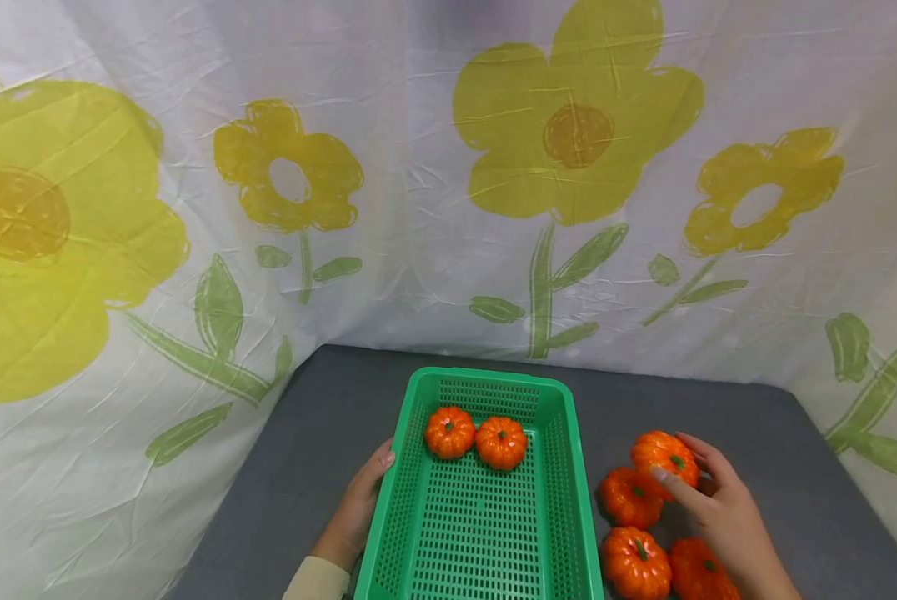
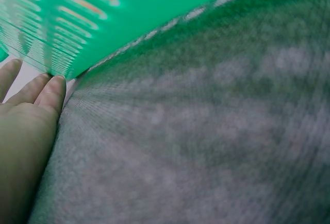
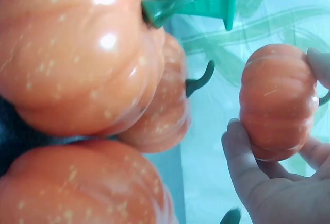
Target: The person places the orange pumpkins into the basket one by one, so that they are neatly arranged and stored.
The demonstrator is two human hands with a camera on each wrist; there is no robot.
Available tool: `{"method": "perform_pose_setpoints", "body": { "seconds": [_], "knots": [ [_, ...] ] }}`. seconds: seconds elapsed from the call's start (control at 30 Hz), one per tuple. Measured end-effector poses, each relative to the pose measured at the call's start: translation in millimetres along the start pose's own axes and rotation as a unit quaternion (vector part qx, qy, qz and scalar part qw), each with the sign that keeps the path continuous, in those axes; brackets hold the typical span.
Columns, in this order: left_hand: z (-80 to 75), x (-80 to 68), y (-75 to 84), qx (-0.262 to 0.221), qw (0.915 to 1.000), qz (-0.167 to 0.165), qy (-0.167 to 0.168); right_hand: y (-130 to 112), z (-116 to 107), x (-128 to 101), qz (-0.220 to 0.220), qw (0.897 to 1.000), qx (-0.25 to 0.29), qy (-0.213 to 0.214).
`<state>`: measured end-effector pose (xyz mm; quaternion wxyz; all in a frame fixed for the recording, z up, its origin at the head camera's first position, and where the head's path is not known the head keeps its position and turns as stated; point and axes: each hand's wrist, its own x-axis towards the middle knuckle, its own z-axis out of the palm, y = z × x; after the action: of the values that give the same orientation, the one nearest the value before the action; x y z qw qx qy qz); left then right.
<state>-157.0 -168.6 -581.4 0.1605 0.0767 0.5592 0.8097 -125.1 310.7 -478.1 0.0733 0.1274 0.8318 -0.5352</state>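
A green plastic basket point(image 1: 478, 533) stands on the dark table, with two small orange pumpkins inside, a left one point(image 1: 449, 432) and a right one point(image 1: 501, 442). My left hand point(image 1: 366, 492) rests against the basket's left side, its fingers point(image 2: 51, 92) extended along the outer wall in the left wrist view. To the right of the basket, my right hand point(image 1: 726, 500) holds a pumpkin point(image 1: 664, 458) between thumb and fingers. In the right wrist view this held pumpkin point(image 3: 278, 100) is lifted beside the others, its stem partly hidden.
Three more pumpkins lie on the table right of the basket: one near its edge point(image 1: 632, 497), one closer to me point(image 1: 636, 562) and one partly behind my right forearm point(image 1: 699, 571). A flower-printed curtain point(image 1: 418, 275) borders the grey table point(image 1: 328, 400).
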Motion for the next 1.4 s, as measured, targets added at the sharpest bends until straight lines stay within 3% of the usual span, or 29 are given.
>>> {"method": "perform_pose_setpoints", "body": {
  "seconds": [0.47, 0.9, 1.4],
  "knots": [
    [-1.2, -2.1, -1.2, 0.006, 1.0000, -0.006, 0.004, -11, 11, -5, -0.051, 0.999, -0.012, 0.008],
    [-1.7, 0.9, -1.5, -0.006, 0.9998, 0.012, -0.017, -23, 21, -12, -0.105, 0.994, -0.006, 0.009],
    [-0.9, 0.2, -0.6, -0.003, 0.9999, 0.007, -0.009, -28, 27, -16, -0.105, 0.994, -0.005, -0.011]
  ]
}}
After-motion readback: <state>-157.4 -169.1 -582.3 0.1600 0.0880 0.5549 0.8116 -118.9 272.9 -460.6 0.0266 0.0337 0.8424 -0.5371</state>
